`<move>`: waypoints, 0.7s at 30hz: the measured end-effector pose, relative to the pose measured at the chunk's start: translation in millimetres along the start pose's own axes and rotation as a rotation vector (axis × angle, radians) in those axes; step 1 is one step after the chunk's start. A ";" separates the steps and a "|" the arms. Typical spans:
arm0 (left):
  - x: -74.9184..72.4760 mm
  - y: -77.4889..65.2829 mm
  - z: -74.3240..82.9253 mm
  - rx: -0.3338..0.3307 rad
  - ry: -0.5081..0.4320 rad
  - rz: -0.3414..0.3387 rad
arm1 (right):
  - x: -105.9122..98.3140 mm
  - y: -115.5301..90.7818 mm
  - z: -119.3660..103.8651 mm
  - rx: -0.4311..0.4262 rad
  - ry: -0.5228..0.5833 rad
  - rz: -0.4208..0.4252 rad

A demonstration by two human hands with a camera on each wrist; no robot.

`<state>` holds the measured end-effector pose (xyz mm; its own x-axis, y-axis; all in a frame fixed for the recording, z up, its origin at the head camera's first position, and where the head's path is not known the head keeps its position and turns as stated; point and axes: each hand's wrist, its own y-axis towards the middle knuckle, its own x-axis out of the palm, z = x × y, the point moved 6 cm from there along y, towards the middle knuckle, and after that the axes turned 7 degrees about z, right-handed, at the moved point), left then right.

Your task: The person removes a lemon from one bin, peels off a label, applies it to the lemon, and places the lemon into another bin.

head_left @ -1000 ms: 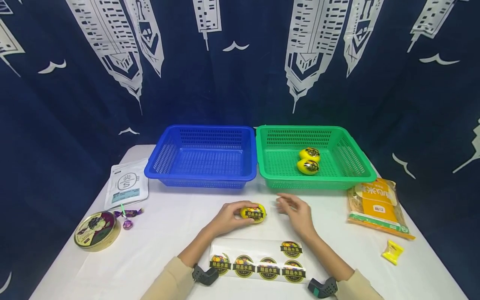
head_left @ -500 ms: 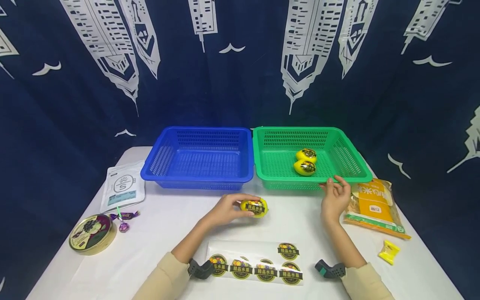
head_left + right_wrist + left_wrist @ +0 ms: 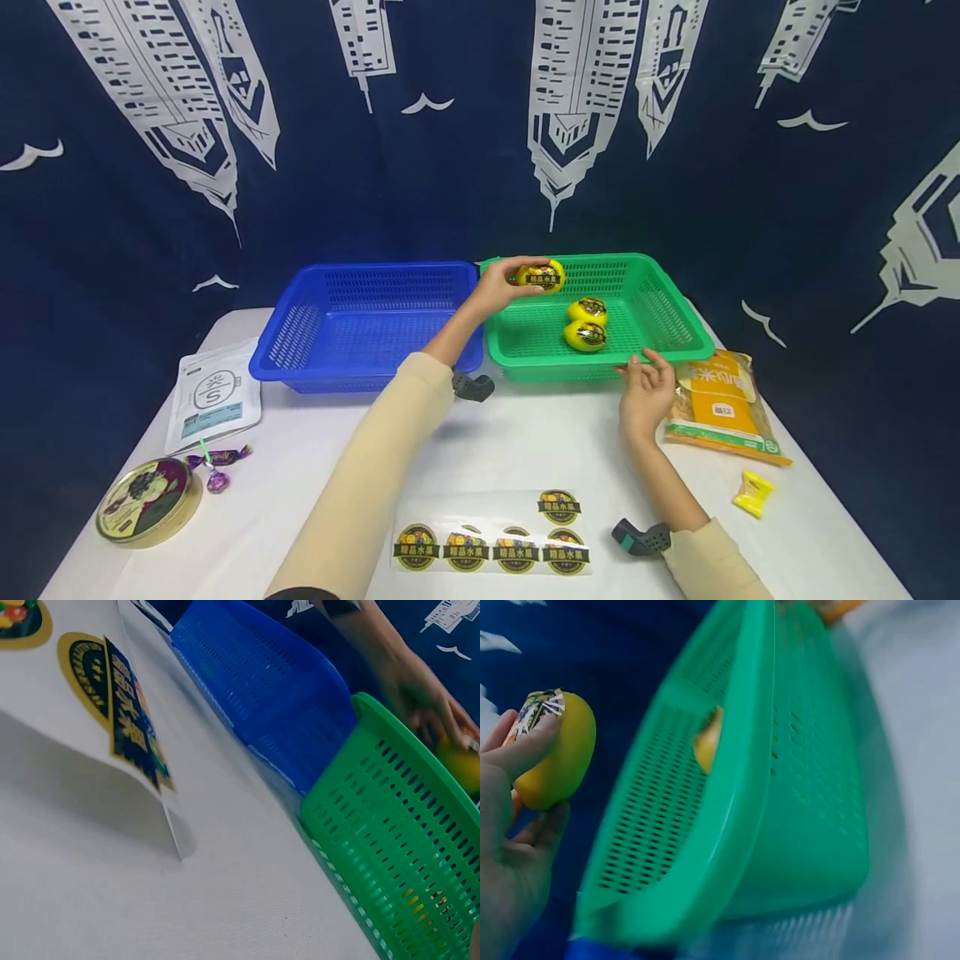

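Observation:
My left hand [image 3: 498, 288] holds a yellow lemon [image 3: 553, 277] with a black-and-gold label, over the back left part of the green basket [image 3: 596, 363]. In the left wrist view, thumb and fingers lie round the lemon [image 3: 574, 754], clear of the rim. Two more labelled lemons, one [image 3: 584, 335] in front of the other [image 3: 588, 311], lie inside on the basket's floor. At the front rim, near its right corner, my right hand [image 3: 647, 398] grips the edge with its fingers. A sheet of round stickers [image 3: 480, 508] lies on the table between the arms.
A blue basket [image 3: 300, 377] stands against the green one on the left. Left on the table [image 3: 300, 467] are a white pouch [image 3: 217, 392], a round tin [image 3: 146, 504], a lollipop [image 3: 217, 481] and a purple-wrapped candy [image 3: 228, 456]. An orange snack bag [image 3: 723, 408] and a yellow-wrapped candy [image 3: 753, 493] lie right.
My left hand has carried the lemon from the table area up and forward over the green basket. My right hand moved right to the basket's front rim and has stayed there.

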<state>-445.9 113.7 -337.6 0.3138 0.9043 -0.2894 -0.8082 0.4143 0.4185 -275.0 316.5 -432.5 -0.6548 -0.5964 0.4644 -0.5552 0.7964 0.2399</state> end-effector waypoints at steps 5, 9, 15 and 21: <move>22.7 21.1 -33.1 -0.106 0.178 0.020 | 1.4 -2.9 -3.7 -0.011 -0.028 -0.011; 33.4 22.1 -50.1 -0.181 0.336 0.017 | 0.8 -4.5 -2.3 -0.015 -0.034 -0.012; 48.9 19.2 -60.7 -0.232 0.466 -0.056 | -2.8 -2.9 1.7 -0.029 -0.017 -0.008; 52.3 15.0 -66.4 -0.320 0.540 -0.072 | 0.4 -2.6 2.5 -0.027 -0.007 -0.008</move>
<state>-474.6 160.4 -403.6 0.1449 0.6612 -0.7361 -0.9296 0.3458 0.1276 -275.1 314.0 -435.2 -0.6545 -0.6030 0.4561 -0.5464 0.7942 0.2661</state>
